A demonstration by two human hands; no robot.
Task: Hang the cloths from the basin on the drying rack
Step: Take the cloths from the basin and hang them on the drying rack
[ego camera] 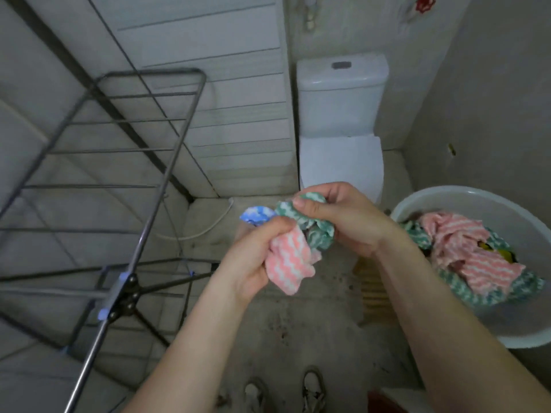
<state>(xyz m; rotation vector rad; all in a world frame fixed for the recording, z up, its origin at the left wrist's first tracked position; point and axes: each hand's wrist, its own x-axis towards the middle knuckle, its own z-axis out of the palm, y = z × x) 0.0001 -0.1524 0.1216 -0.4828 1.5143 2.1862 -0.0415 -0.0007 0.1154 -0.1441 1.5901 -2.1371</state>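
**SEPARATING A BUNCH OF CLOTHS BEFORE HANGING**

**Handling properties.** The cloths are small, thin textile pieces. Judged from how they crumple and droop, they are light, limp and without stiffness. If they are wet, they will probably cling to one another. Nothing here is fragile. Take each cloth by an edge or corner, not by the crumpled middle, so that it falls open under its own weight and can be laid over a rung.

**Hand state.** The left hand (253,251) is closed round a bunch. The pink-and-white zigzag cloth (287,263) hangs below its fingers. The blue-and-white patterned cloth (256,216) protrudes above its thumb side. The right hand (343,222) pinches the green-and-white zigzag cloth (316,231) at its upper fold, between the thumb and curled fingers. The green cloth touches the pink one. It cannot be told whether the left hand grips it as well.

**Position.** The bunch is held between both hands, in front of the body and above the floor. The white round plastic basin (447,195) stands to the right, near the right forearm. It holds a heap of pink and green zigzag cloths (465,248). The grey metal folding drying rack (178,150) stands to the left, apart from both hands. No cloth shows on the rungs in view.
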